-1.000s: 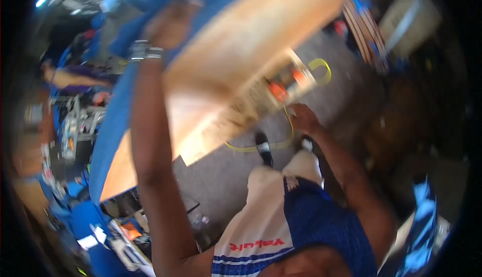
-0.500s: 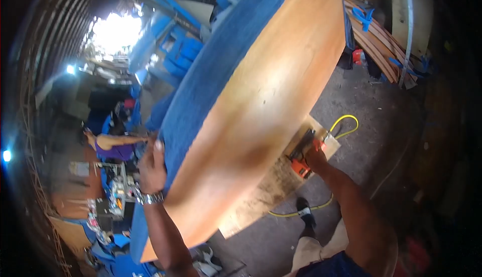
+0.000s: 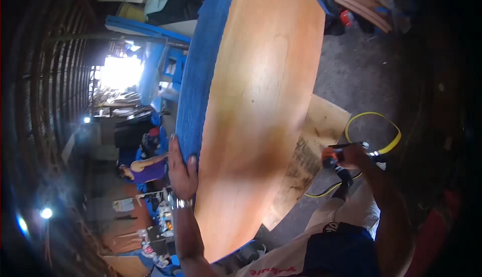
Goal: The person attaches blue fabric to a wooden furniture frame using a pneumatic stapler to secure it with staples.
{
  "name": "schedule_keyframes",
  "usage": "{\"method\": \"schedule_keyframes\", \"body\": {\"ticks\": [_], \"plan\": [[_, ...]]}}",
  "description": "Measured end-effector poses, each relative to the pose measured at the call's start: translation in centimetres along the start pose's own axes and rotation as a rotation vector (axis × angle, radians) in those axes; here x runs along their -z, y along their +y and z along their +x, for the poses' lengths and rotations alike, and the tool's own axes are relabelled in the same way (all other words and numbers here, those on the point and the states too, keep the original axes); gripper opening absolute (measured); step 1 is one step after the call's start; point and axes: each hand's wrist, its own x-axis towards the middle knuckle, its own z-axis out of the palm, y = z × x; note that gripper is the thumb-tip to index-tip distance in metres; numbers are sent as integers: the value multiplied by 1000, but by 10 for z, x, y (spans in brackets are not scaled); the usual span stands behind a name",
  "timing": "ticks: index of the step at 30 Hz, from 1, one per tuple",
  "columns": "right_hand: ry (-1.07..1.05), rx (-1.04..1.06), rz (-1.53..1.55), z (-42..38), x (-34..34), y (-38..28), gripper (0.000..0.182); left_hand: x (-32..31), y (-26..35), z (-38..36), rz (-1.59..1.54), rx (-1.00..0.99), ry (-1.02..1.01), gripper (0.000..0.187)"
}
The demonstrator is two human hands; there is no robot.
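Observation:
A long curved wooden panel (image 3: 263, 71), orange-brown and smooth, rises through the middle of the head view. Its left side carries a blue band (image 3: 197, 86). My left hand (image 3: 183, 175), fingers stretched out, lies flat on that blue side near the lower part. Off to the right of the panel, my right hand (image 3: 353, 156) is wrapped round an orange-and-black air tool (image 3: 329, 157), which is held apart from the panel. A yellow hose (image 3: 396, 139) loops beside the tool. My fingers hide much of the tool's body.
A stained plywood sheet (image 3: 325, 119) lies under the panel's right side. Curved wooden strips (image 3: 359, 6) are stacked at the upper right. Another person (image 3: 149, 170) in a purple top is beyond my left hand, above a cluttered table (image 3: 163, 211).
My right hand has drawn the air tool away from beside the panel, to the right. My left hand has straightened its fingers on the blue side. The view has turned, so the panel looks more upright.

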Motion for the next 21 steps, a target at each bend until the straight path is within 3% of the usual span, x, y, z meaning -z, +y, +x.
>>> {"method": "schedule_keyframes", "body": {"ticks": [2, 4, 6, 8, 9, 10, 13, 16, 21], "plan": [[273, 20, 176, -5, -48, 41, 47, -9, 3, 40, 1, -79, 1, 64], [326, -138, 330, -38, -56, 55, 43, -18, 16, 89, -42, -106, -10, 65], [378, -260, 370, -46, -94, 91, 43, -21, 35, 137, -95, -99, -24, 69], [619, -240, 454, -58, -148, 137, 45, -23, 37, 183, -107, 24, -112, 70], [546, -369, 431, -65, -160, 156, 47, -25, -19, 218, 148, -159, -143, 63], [570, -352, 442, -79, -166, 174, 50, -28, -67, 247, 400, -348, -168, 57], [481, -600, 350, -104, -191, 222, 63, -35, 34, 281, -335, 39, -187, 73], [525, -677, 271, -137, -211, 258, 65, -27, 81, 293, -581, 384, -221, 74], [563, -737, 193, -171, -217, 276, 61, -29, 66, 303, -566, 396, -210, 71]]}}
